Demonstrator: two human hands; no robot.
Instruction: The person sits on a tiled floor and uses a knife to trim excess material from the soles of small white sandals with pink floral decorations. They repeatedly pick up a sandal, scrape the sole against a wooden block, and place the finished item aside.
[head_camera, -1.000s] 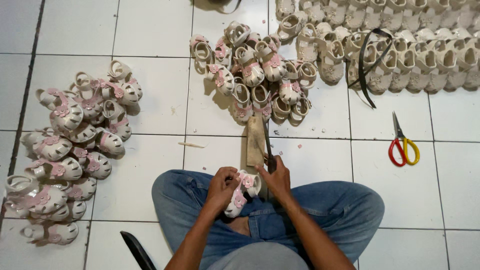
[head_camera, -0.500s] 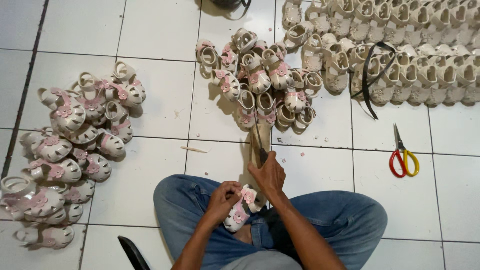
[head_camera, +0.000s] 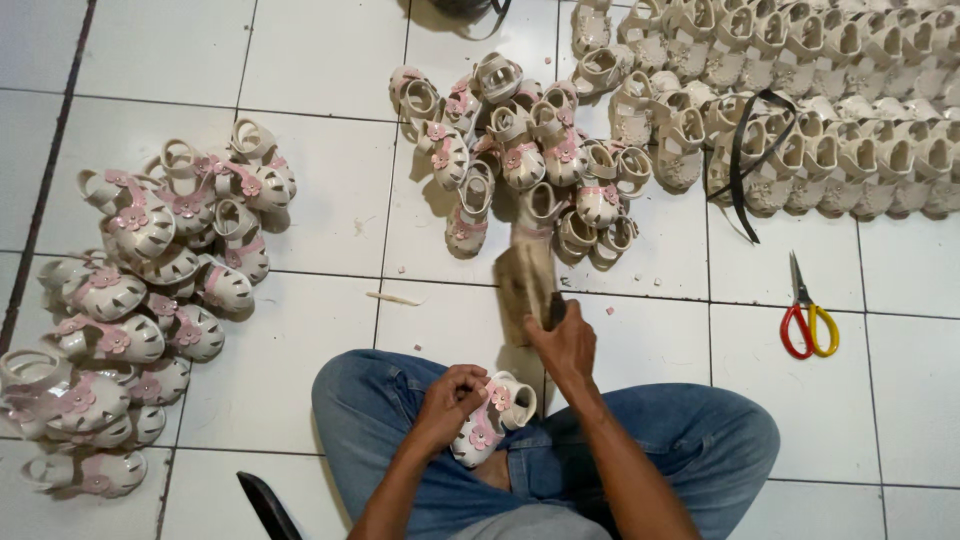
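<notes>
The left hand curls its fingers around a small white sandal over the lap; the right hand grips a blurred wooden block – near the far sandal pile.

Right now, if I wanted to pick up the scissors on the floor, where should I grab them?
Grab the scissors by their red and yellow handle loops, probably from the near side. The loops lie toward the person, and the closed blades point away toward the rows of cream sandals. The scissors lie flat on a white floor tile with bare tile all around, so nothing blocks fingers from slipping into the loops.
</notes>
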